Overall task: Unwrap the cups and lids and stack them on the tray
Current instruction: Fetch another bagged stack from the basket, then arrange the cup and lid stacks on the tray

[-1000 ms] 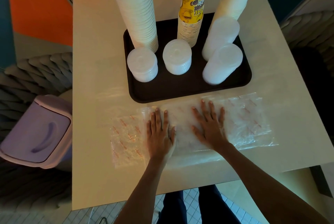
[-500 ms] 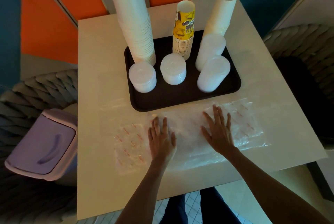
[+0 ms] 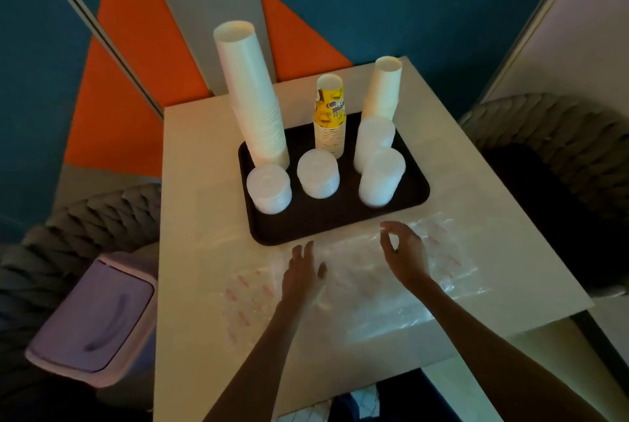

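Note:
A dark tray (image 3: 417, 195) on the table carries a tall white cup stack (image 3: 253, 98), a yellow printed cup stack (image 3: 330, 119), a shorter white cup stack (image 3: 383, 90) and several white lid stacks (image 3: 318, 174). In front of the tray lies flat clear plastic wrap (image 3: 446, 272) with red print. My left hand (image 3: 303, 277) rests flat on the wrap, fingers straight. My right hand (image 3: 403, 251) is lifted just above the wrap, fingers loosely curled, holding nothing.
The beige table (image 3: 200, 217) ends close to my body. A lilac lidded bin (image 3: 93, 319) stands on the floor at the left. Woven grey chairs (image 3: 558, 136) flank the table on both sides. Orange and blue wall panels rise behind.
My right hand has lifted off the wrap and its fingers have curled. My left hand stays flat on the wrap. The view has tilted upward, showing more wall.

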{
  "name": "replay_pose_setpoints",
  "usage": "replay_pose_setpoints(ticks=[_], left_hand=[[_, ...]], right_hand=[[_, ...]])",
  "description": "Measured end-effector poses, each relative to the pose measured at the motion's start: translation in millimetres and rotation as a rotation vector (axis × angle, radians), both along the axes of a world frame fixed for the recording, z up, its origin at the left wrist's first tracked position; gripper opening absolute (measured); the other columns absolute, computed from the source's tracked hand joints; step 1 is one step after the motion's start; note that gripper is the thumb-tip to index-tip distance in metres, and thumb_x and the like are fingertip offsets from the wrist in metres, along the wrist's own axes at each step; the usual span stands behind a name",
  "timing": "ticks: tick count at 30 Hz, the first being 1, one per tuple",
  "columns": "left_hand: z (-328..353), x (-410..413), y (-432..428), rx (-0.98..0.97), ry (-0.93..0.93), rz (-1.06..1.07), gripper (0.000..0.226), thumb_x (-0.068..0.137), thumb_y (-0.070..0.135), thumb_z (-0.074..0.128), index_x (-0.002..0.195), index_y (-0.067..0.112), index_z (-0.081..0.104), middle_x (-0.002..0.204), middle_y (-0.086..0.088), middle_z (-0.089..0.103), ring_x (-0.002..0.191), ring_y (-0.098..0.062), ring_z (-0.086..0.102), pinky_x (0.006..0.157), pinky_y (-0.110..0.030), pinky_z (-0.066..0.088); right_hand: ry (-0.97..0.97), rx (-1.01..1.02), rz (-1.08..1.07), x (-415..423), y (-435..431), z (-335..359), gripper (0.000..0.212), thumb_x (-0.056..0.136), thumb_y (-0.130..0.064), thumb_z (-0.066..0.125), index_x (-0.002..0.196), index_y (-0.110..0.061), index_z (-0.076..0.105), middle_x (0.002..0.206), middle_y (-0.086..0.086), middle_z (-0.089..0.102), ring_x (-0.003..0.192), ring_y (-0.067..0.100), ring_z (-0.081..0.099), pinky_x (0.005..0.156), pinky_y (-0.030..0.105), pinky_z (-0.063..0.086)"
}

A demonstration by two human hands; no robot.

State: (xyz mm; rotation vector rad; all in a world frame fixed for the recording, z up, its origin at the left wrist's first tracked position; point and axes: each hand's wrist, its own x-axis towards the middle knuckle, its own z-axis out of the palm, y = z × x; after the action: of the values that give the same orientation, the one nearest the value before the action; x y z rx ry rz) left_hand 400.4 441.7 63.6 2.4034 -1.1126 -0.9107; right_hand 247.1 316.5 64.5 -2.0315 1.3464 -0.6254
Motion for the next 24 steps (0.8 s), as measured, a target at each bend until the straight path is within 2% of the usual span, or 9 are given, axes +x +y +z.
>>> replay_pose_setpoints(ticks=[2,5,8,11,14,16,19,21,24], left_hand=[[9.2,0.6,-5.3,-0.077,0.049,0.015,0.054,0.100,0.030,0.044,0.148,0.013,0.026,0.151,-0.009,0.032,0.136,-0.022,0.037,0.110,-0.031,0.032],[20.7,2.6,-19.9,-0.179,0.185,0.110,0.046,0.101,0.033,0.041,0.142,0.013,0.039,0.143,-0.007,0.046,0.129,-0.021,0.046,0.108,-0.037,0.036],[32.2,1.1,-42.8,-0.243,0.362,0.263,0.043,0.099,0.040,0.040,0.132,0.014,0.049,0.124,-0.007,0.060,0.115,-0.022,0.057,0.101,-0.041,0.044],[44.2,-2.1,-69.7,-0.285,0.578,0.426,0.045,0.099,0.043,0.038,0.127,0.011,0.051,0.103,-0.005,0.064,0.096,-0.021,0.064,0.092,-0.037,0.048],[56.5,-2.4,-104.5,-0.271,0.795,0.551,0.050,0.100,0.043,0.031,0.136,0.010,0.042,0.121,-0.013,0.058,0.112,-0.027,0.057,0.095,-0.038,0.041],[61.7,-2.6,-124.0,-0.266,0.870,0.603,0.053,0.100,0.045,0.029,0.140,0.010,0.038,0.136,-0.016,0.049,0.125,-0.030,0.048,0.101,-0.041,0.037],[60.5,-7.5,-148.3,-0.254,0.922,0.659,0.057,0.099,0.047,0.030,0.145,0.014,0.033,0.146,-0.013,0.038,0.134,-0.030,0.038,0.106,-0.043,0.034],[57.1,-10.8,-164.4,-0.236,0.941,0.714,0.060,0.098,0.049,0.032,0.147,0.016,0.029,0.150,-0.011,0.033,0.136,-0.029,0.035,0.107,-0.043,0.033],[52.0,-15.5,-179.4,-0.222,0.951,0.767,0.061,0.098,0.053,0.029,0.149,0.020,0.025,0.154,-0.008,0.027,0.139,-0.029,0.030,0.109,-0.043,0.030]], right_hand=[[-0.065,0.025,-0.063,-3.2,-6.0,8.1,0.021,0.093,-0.012,0.057,0.110,-0.005,0.065,0.105,0.012,0.069,0.096,0.024,0.065,0.078,0.027,0.047],[-0.150,0.092,-0.133,-5.3,-19.3,16.0,0.028,0.091,-0.015,0.060,0.118,-0.005,0.060,0.100,0.014,0.068,0.094,0.027,0.064,0.078,0.031,0.050],[-0.205,0.161,-0.165,-3.4,-37.0,25.2,0.046,0.087,-0.022,0.067,0.127,-0.008,0.051,0.108,0.012,0.063,0.096,0.026,0.062,0.078,0.036,0.052],[-0.312,0.228,-0.211,1.3,-53.8,33.9,0.053,0.087,-0.025,0.066,0.134,-0.007,0.046,0.118,0.012,0.058,0.099,0.021,0.057,0.077,0.031,0.047],[-0.421,0.317,-0.231,7.4,-77.2,42.6,0.054,0.092,-0.036,0.055,0.136,-0.009,0.042,0.130,0.015,0.053,0.113,0.023,0.054,0.088,0.033,0.045],[-0.463,0.389,-0.193,12.6,-92.9,42.8,0.057,0.094,-0.045,0.047,0.140,-0.013,0.038,0.137,0.014,0.048,0.123,0.026,0.049,0.097,0.037,0.042],[-0.478,0.485,-0.160,20.9,-111.4,39.8,0.066,0.091,-0.058,0.039,0.145,-0.023,0.030,0.148,0.009,0.037,0.133,0.028,0.038,0.107,0.045,0.035],[-0.479,0.530,-0.131,25.1,-121.6,35.2,0.066,0.091,-0.058,0.038,0.147,-0.025,0.027,0.149,0.008,0.035,0.134,0.029,0.037,0.103,0.040,0.035],[-0.468,0.583,-0.062,29.5,-127.1,31.0,0.080,0.080,-0.064,0.038,0.147,-0.023,0.027,0.145,0.007,0.038,0.122,0.018,0.041,0.092,0.032,0.037]])
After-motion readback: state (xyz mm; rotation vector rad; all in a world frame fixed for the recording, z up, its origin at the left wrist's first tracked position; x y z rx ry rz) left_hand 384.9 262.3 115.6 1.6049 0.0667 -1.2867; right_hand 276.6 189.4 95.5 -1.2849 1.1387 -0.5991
